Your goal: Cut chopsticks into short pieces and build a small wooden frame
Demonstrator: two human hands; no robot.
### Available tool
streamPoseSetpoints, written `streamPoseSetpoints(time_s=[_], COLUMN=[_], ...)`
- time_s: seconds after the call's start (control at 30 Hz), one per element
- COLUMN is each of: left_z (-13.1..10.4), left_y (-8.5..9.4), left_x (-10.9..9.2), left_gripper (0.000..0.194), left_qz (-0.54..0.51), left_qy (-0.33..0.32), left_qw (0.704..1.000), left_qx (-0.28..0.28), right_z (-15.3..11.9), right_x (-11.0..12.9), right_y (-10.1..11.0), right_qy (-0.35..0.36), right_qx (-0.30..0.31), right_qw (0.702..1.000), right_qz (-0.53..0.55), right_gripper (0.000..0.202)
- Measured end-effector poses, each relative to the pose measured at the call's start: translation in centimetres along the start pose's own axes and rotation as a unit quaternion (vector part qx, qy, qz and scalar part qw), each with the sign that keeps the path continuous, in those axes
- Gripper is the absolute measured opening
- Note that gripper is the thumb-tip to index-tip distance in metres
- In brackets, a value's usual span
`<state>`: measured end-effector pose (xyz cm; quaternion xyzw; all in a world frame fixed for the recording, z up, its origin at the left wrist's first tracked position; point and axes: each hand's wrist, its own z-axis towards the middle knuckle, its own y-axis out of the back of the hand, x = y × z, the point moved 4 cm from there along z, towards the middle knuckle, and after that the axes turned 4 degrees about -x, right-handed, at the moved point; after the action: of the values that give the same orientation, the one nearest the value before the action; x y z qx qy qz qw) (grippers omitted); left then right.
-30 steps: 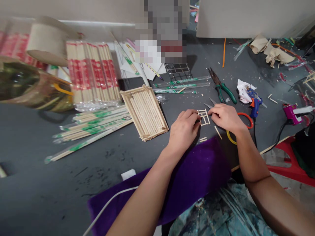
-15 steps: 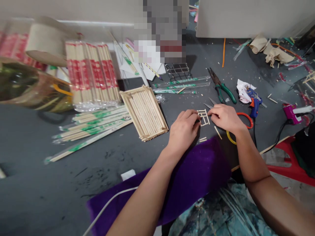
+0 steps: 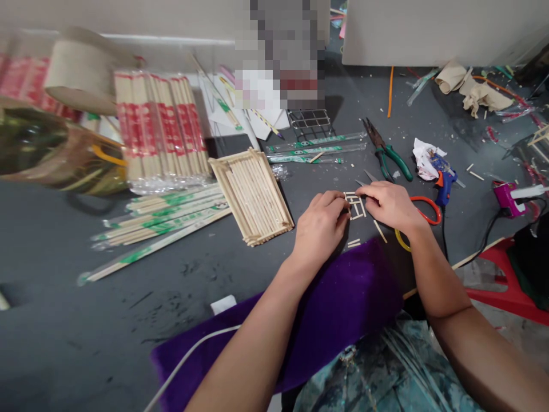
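A small ladder-like frame of thin wooden sticks (image 3: pixel 357 207) lies flat on the dark table between my hands. My left hand (image 3: pixel 322 220) grips its left edge with curled fingers. At the upper right corner, my right hand (image 3: pixel 388 203) has its fingertips pinched on the frame; the tips are partly hidden. Just below lie a loose stick (image 3: pixel 380 231) and several short stick pieces (image 3: pixel 354 243). Scissors with red and yellow handles (image 3: pixel 426 209) lie partly under my right hand. To the left rests a tray made of chopsticks (image 3: pixel 257 197).
Green-handled pliers (image 3: pixel 388 154) and a blue glue gun (image 3: pixel 446 186) lie beyond my right hand. Wrapped chopsticks (image 3: pixel 160 126) are at the left. A purple cloth (image 3: pixel 343 297) covers the table's front edge. A wire grid (image 3: pixel 309 123) stands behind.
My right hand has shifted slightly left and up, its fingertips now on the frame's upper right corner. A crosspiece inside the frame sits differently. My left hand stays in place.
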<state>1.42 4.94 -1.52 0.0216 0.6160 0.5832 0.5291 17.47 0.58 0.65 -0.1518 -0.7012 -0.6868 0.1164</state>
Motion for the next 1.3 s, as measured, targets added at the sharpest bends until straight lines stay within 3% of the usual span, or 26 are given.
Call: streamPoseSetpoints(time_s=[1.3], left_z=[0.03], left_y=[0.01], left_x=[-0.04], left_gripper=[0.010], left_qz=[0.011], left_qy=[-0.006], left_qw=[1.000], left_qx=[0.003], right_z=[0.11], right_x=[-0.22], right_y=[0.21], right_qy=[-0.021], right_qx=[-0.007], right_qw=[0.999], right_qz=[-0.034], right_gripper=[0.031])
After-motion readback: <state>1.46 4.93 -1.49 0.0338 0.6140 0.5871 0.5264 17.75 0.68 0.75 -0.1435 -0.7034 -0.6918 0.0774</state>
